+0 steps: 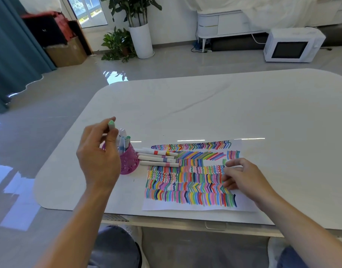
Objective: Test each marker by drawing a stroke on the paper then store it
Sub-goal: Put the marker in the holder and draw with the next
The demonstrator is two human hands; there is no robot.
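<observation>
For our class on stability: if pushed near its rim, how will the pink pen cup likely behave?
The pink pen cup looks like light openwork plastic, so it probably slides on the glossy table. The markers standing above its rim may make it tip.

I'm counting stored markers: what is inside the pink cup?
Several capped markers stand in the pink cup, tops sticking out. The left hand, holding a green-capped marker, covers part of its opening, so the full count is hidden.
</observation>
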